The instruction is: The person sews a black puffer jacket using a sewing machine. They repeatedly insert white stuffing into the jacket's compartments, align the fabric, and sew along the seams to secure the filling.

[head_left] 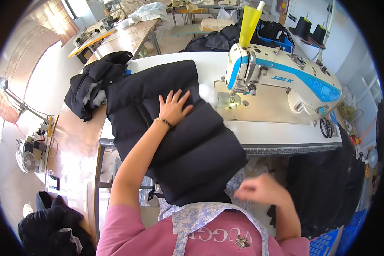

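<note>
A black padded garment piece (187, 149) with stitched channels drapes from the white sewing table (286, 133) down onto my lap. My left hand (175, 109) lies flat on it, fingers spread, a beaded bracelet at the wrist. Off the garment's lower right edge, my right hand (262, 190) hovers near my apron, slightly blurred. Its fingers are curled in, and I cannot make out whether anything is between them. White fluffy filling (208, 93) shows beside the garment's right edge. Just right of that stands the sewing machine (281, 79), its needle area (234, 99) apart from the cloth.
A bunched black garment (89, 87) with grey filling showing hangs over the table's left corner. Black scissors (327, 127) lie at the right end. A yellow cone (250, 25) stands on the machine. Dark cloth (324, 183) hangs below right; another black bundle (55, 226) sits lower left.
</note>
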A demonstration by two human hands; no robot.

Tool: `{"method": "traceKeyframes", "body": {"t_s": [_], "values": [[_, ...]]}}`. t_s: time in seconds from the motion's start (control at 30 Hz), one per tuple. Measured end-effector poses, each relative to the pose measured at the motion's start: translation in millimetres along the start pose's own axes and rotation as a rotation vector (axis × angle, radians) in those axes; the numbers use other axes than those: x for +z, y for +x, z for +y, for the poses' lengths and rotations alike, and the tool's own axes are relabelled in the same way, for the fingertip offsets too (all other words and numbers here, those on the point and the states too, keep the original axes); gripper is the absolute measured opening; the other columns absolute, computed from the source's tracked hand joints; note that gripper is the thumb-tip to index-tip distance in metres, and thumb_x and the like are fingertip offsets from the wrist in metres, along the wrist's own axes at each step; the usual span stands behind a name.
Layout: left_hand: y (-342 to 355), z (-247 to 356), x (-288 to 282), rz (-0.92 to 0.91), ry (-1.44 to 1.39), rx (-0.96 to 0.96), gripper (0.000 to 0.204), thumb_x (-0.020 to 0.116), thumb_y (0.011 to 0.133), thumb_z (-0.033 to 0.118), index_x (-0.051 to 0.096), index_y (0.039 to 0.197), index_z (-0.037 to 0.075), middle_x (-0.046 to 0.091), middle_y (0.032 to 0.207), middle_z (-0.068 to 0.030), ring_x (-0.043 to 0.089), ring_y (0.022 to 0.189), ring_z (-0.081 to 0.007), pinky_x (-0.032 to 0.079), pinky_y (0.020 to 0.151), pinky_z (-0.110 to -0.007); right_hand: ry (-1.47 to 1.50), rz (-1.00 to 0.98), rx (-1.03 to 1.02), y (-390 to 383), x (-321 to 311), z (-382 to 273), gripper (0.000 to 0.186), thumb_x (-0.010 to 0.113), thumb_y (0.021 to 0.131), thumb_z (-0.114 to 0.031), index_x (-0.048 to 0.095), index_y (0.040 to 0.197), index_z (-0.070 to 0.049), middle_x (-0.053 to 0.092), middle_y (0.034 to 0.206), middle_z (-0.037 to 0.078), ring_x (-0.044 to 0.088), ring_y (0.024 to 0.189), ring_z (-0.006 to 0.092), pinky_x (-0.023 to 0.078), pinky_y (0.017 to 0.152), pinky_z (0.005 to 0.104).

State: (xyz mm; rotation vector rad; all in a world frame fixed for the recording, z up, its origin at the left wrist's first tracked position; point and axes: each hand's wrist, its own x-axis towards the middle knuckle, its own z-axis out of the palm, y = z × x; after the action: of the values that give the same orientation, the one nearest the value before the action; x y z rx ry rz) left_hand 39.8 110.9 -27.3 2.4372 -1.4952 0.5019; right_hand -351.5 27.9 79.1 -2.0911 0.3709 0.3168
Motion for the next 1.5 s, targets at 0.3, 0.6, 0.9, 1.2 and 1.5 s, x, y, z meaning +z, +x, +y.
{"method": "traceKeyframes", "body": {"t_s": [0.3,0.6,0.9,1.2,1.5], "values": [[-24,80,-70,-0.096,-0.362,0.091,0.012,0.063,0.088,0.014,0.070,0.098,0.011,0.070,0.099,-0.0056,0.068,0.090,-0.0287,0.056,0.076,-0.038,-0.671,0.588,-0.487,134,13,19,0.062,0.079,0.078,-0.031,0.058,0.133,-0.010,0.059,0.131,0.009,0.052,0.125,0.0268,0.037,0.106,0.0455],[114,38,-18,-0.308,0.064,-0.195,0.048,0.066,0.091,0.049,0.066,0.109,0.005,0.070,0.111,-0.0146,0.065,0.108,-0.0326,0.051,0.091,-0.046,-0.703,0.624,-0.467,113,50,19,0.057,0.076,0.082,-0.028,0.059,0.135,-0.014,0.056,0.137,0.010,0.050,0.127,0.0276,0.036,0.106,0.0469],[83,13,-3,-0.066,-0.997,-0.110,0.022,0.069,0.096,0.019,0.061,0.106,0.001,0.067,0.089,-0.0030,0.062,0.084,-0.0107,0.049,0.077,-0.026,-0.170,0.956,-0.572,107,4,8,0.028,0.070,0.088,-0.011,0.068,0.116,-0.007,0.065,0.122,0.011,0.060,0.118,0.0281,0.040,0.105,0.0455],[75,26,-107,-0.032,-1.316,-0.091,0.011,0.065,0.099,0.009,0.063,0.107,0.002,0.063,0.096,0.0026,0.057,0.088,-0.0048,0.047,0.082,-0.020,0.467,0.719,-0.667,170,-59,-17,0.058,0.075,0.091,-0.025,0.052,0.141,-0.007,0.061,0.134,0.008,0.057,0.125,0.0220,0.042,0.105,0.0382],[70,48,-128,0.245,-1.093,0.163,0.012,0.070,0.092,0.006,0.064,0.102,0.002,0.061,0.088,0.0032,0.053,0.081,-0.0048,0.046,0.075,-0.023,-0.084,0.034,-0.289,183,-80,-86,0.067,0.081,0.082,-0.046,0.062,0.116,0.009,0.069,0.107,0.021,0.066,0.102,0.0297,0.051,0.093,0.0376]]}}
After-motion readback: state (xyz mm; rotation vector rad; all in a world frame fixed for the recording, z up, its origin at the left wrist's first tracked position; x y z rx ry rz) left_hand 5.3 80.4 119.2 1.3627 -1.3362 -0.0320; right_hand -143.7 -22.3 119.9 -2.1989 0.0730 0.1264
